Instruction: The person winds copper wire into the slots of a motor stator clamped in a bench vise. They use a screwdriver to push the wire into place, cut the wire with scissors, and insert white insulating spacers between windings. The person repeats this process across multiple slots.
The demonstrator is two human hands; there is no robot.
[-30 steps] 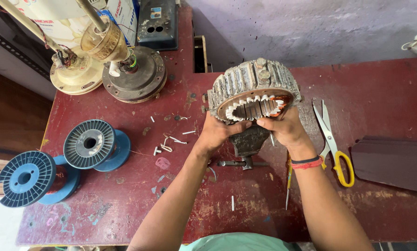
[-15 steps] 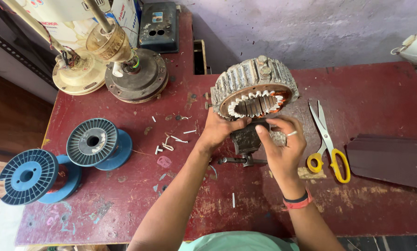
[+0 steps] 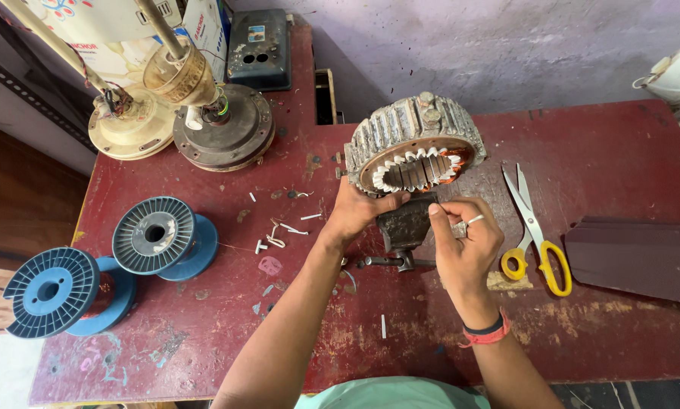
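Stator [image 3: 416, 148] sits tilted atop the vise [image 3: 404, 223], bore facing the person. Left hand [image 3: 359, 212] grips its lower rim; right hand [image 3: 465, 238], just below-right, fingers pinched, contents indiscernible.

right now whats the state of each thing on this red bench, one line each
ribbed grey motor stator: tilted on edge, clamped in small vise
left hand: steadying its rim
right hand: pinching something small, unclear
yellow-handled scissors: open, flat
two blue wire spools: lying flat
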